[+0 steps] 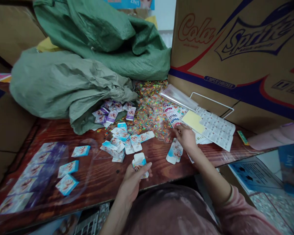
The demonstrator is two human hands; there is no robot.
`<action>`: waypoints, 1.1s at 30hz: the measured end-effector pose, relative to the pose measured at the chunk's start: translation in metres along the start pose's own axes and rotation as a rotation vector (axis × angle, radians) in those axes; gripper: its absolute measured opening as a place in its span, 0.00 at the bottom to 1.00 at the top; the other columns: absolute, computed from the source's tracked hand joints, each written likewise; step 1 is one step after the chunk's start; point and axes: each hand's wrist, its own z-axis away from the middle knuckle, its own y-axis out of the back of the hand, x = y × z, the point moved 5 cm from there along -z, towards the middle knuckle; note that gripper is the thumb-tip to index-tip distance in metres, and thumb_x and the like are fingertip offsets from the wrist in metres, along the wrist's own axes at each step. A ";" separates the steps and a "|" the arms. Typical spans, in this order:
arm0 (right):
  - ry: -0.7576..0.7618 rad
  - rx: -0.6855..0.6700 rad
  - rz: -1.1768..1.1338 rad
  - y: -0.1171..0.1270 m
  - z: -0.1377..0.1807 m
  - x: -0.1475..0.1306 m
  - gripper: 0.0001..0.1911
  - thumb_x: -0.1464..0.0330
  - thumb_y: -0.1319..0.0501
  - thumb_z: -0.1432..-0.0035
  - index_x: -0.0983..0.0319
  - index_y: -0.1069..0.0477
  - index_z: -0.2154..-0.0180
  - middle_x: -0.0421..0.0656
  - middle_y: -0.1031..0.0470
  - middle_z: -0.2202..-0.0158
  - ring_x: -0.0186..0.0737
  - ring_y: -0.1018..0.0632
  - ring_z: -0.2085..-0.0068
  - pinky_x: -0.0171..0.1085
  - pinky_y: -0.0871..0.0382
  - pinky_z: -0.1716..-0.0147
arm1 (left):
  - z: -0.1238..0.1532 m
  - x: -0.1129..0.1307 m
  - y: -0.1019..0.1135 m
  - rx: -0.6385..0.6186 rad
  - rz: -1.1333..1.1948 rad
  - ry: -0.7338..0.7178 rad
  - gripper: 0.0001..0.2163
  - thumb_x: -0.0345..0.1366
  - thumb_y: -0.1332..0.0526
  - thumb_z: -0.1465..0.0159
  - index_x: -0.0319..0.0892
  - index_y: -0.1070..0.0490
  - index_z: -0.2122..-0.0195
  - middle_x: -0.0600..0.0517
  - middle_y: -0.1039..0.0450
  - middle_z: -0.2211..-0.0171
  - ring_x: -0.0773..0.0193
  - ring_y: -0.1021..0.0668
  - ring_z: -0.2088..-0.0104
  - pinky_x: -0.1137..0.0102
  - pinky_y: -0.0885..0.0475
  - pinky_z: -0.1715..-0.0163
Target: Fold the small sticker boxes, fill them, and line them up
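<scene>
My left hand point(134, 178) is closed round a small blue and white carton point(139, 160) with its top flap open, held just above the near edge of the wooden table point(100, 176). My right hand point(185, 137) reaches further out, its fingers pinched on a sheet of printed stickers point(173, 116) beside the heap of tiny coloured beads point(150, 109). A few flat cartons point(175, 152) lie just below that hand. More flat cartons point(123, 141) are scattered in the middle.
Folded cartons point(68, 178) lie at the left beside a clear tray of packed ones point(26, 182). Green sacks point(71, 65) fill the back. A large cardboard box point(235, 49) stands at the right, with white sheets point(217, 129) and a yellow pad point(193, 120) before it.
</scene>
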 end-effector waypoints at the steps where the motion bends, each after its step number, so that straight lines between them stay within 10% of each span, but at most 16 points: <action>1: -0.050 0.019 0.054 0.006 -0.003 0.006 0.13 0.65 0.47 0.35 0.62 0.26 0.58 0.48 0.26 0.61 0.44 0.26 0.59 0.38 0.36 0.60 | 0.000 0.000 0.000 -0.001 0.000 -0.011 0.19 0.40 0.26 0.56 0.39 0.31 0.68 0.56 0.29 0.82 0.68 0.27 0.81 0.76 0.36 0.84; 10: -0.144 -0.136 0.406 0.007 -0.001 0.011 0.18 0.59 0.40 0.41 0.68 0.29 0.57 0.54 0.31 0.56 0.52 0.30 0.54 0.43 0.37 0.59 | -0.002 0.000 -0.006 0.022 0.112 -0.035 0.20 0.47 0.29 0.53 0.40 0.35 0.71 0.56 0.30 0.82 0.69 0.29 0.84 0.75 0.37 0.85; 18: -0.153 -0.102 0.336 0.000 0.004 0.009 0.14 0.66 0.42 0.40 0.66 0.29 0.55 0.53 0.31 0.57 0.50 0.30 0.56 0.41 0.38 0.59 | 0.004 0.003 -0.008 -0.037 0.097 0.023 0.21 0.39 0.25 0.58 0.37 0.29 0.66 0.47 0.21 0.68 0.57 0.19 0.70 0.67 0.24 0.73; 33: -0.178 0.060 -0.036 0.003 -0.010 0.037 0.15 0.73 0.41 0.46 0.63 0.27 0.55 0.46 0.25 0.65 0.42 0.25 0.65 0.36 0.36 0.65 | 0.002 0.001 -0.016 -0.122 0.163 -0.022 0.14 0.36 0.29 0.51 0.41 0.32 0.68 0.53 0.25 0.78 0.62 0.22 0.73 0.69 0.26 0.72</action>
